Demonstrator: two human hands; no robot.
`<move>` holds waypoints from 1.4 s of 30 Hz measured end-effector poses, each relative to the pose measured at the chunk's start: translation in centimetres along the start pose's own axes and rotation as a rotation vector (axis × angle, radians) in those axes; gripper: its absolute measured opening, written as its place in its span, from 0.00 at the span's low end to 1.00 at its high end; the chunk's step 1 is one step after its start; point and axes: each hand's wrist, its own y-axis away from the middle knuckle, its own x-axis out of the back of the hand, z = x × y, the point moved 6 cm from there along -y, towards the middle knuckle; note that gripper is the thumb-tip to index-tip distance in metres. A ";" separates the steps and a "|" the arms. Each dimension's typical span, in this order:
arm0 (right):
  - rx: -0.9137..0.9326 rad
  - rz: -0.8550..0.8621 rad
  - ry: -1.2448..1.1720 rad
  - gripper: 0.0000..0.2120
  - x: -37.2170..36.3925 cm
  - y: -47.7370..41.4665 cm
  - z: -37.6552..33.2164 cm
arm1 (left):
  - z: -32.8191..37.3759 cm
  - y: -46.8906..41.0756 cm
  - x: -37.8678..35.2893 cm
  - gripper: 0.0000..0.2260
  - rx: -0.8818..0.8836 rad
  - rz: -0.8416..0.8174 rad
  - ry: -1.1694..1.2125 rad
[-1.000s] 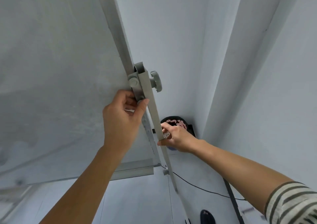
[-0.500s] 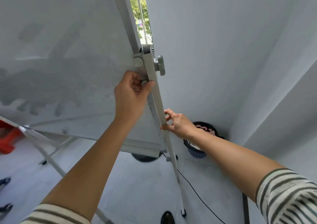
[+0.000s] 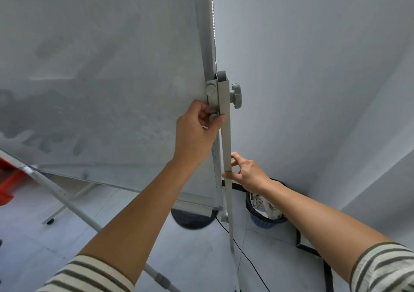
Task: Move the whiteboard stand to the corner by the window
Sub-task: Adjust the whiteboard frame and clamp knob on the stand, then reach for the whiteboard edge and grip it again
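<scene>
The whiteboard stand fills the left half of the head view: a large smudged white board (image 3: 100, 79) on a grey upright post (image 3: 224, 117) with a round clamp knob (image 3: 236, 95). My left hand (image 3: 197, 132) grips the board's right edge just below the clamp bracket. My right hand (image 3: 246, 173) holds the post lower down, with its fingers on the end of the outer sleeve. The post's thinner lower leg (image 3: 230, 229) runs down to the floor. A strip of window (image 3: 213, 23) shows above the clamp, between the board and the wall.
A white wall (image 3: 313, 79) stands close on the right. Below my right hand sits a dark waste bin (image 3: 262, 211) with a round black base (image 3: 192, 219) beside it. A black cable (image 3: 253, 267) crosses the tiled floor. A slanted white pole (image 3: 67, 202) and something red (image 3: 9, 186) are at left.
The view has swung right and the board now stands nearer the wall. The window gap above the clamp has narrowed to a thin strip. Both hands keep their grips.
</scene>
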 end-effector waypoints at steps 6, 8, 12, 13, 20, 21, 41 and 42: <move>-0.127 0.057 0.330 0.34 -2.0 3.5 1.9 | -2.2 5.7 3.3 0.07 0.135 -0.064 -0.080; -0.161 -0.007 0.341 0.25 -4.6 5.9 3.3 | -4.3 9.6 5.1 0.06 0.245 -0.100 -0.132; -0.124 -0.164 0.234 0.17 -10.3 10.3 4.1 | -8.7 18.9 9.0 0.07 0.484 -0.198 -0.251; -0.118 -0.200 0.209 0.17 -11.6 11.3 4.0 | -9.6 21.4 10.1 0.07 0.556 -0.215 -0.262; -0.112 -0.350 0.048 0.13 -18.9 15.3 0.6 | -14.3 36.4 19.9 0.06 0.923 -0.115 -0.242; -0.109 -0.369 0.036 0.12 -19.9 15.5 -0.3 | -15.0 38.2 21.5 0.05 0.966 -0.092 -0.229; -0.088 -0.505 -0.085 0.12 -45.3 9.3 -24.2 | -26.7 50.9 53.8 0.03 1.290 0.287 -0.137; -0.092 -0.509 -0.085 0.12 -45.9 8.4 -24.9 | -27.6 50.5 54.3 0.04 1.300 0.287 -0.124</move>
